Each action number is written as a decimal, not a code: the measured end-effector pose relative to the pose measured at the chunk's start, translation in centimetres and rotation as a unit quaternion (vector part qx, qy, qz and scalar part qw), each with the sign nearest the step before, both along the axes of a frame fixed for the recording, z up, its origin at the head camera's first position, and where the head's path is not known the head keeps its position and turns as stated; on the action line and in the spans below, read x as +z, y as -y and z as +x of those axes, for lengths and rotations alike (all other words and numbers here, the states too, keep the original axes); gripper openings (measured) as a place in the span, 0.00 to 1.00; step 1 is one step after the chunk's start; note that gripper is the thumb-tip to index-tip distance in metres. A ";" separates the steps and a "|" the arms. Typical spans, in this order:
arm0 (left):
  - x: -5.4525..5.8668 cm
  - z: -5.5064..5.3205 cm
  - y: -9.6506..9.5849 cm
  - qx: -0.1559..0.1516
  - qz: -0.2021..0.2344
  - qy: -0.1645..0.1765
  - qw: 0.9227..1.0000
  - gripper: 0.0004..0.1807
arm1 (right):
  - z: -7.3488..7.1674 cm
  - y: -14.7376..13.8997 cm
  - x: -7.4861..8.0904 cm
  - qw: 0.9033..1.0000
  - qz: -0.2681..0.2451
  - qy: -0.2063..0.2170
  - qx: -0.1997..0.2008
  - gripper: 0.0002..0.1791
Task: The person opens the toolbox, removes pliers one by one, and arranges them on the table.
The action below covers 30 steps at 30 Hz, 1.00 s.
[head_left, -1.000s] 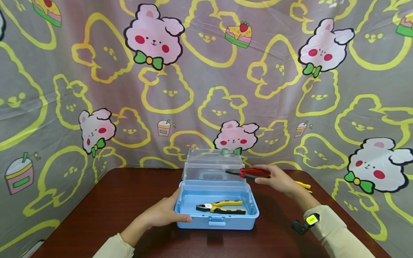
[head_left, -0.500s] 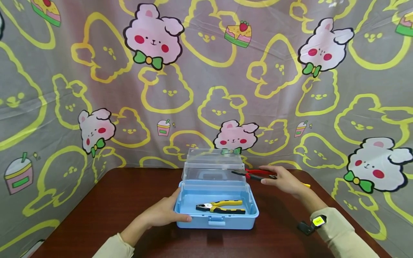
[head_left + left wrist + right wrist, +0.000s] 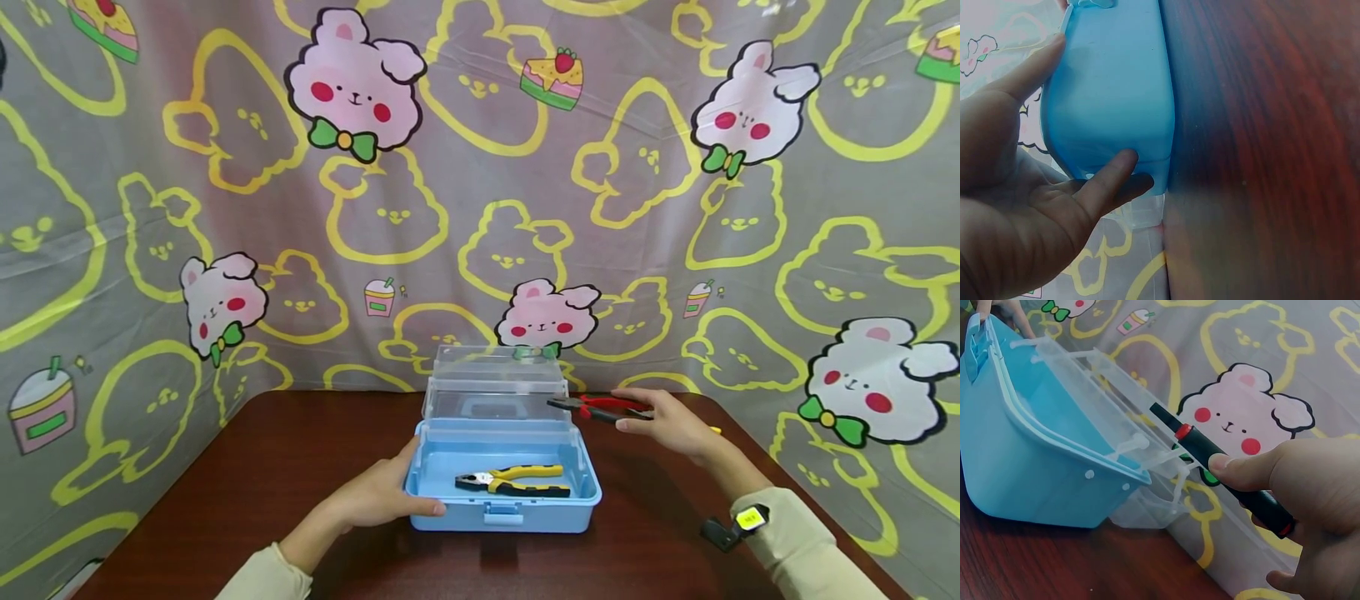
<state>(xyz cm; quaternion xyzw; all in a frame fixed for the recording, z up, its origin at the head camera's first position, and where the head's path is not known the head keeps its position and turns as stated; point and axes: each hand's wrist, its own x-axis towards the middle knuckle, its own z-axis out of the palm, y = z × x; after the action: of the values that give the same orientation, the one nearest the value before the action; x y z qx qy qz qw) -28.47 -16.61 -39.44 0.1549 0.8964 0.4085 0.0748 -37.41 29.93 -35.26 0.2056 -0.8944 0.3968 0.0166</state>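
Observation:
An open light-blue toolbox (image 3: pixel 502 521) with a clear lid (image 3: pixel 495 400) tipped back stands mid-table. Inside it lies a pair of combination pliers (image 3: pixel 517 481) with yellow-and-black handles, jaws to the left. My left hand (image 3: pixel 375 493) grips the box's left side, thumb at the front rim; in the left wrist view its fingers lie against the blue wall (image 3: pixel 1110 87). My right hand (image 3: pixel 667 423) holds red-and-black-handled pliers (image 3: pixel 600 407) in the air, right of the lid, their dark tips pointing left. In the right wrist view the thumb presses the dark handle (image 3: pixel 1207 453).
Behind my right wrist, a bit of a yellow object (image 3: pixel 716 431) shows, mostly hidden. The dark red-brown table (image 3: pixel 300 442) extends on both sides of the box. A patterned curtain (image 3: pixel 465 183) encloses the back and sides. A small device (image 3: pixel 738 527) is strapped to my right sleeve.
My right hand has moved a short way right, carrying the red-handled pliers away from the lid. The left hand, the toolbox and the yellow-handled pliers have stayed in place.

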 end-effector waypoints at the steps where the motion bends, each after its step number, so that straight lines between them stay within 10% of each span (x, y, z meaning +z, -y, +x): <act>1: 0.0 0.0 0.0 0.000 -0.001 0.000 1.000 0.69 | 0.0 -0.1 0.0 1.000 0.001 0.000 -0.003 0.34; 30: 0.0 0.0 0.0 0.004 -0.004 0.005 1.000 0.70 | 0.4 -4.4 -2.0 1.000 -0.001 -0.014 -0.023 0.34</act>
<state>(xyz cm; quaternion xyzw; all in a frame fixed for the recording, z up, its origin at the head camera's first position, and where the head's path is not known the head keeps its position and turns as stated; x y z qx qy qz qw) -28.44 -16.58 -39.41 0.1488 0.8981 0.4064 0.0780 -36.99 34.36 -37.27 0.1907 -0.8982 0.3941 0.0382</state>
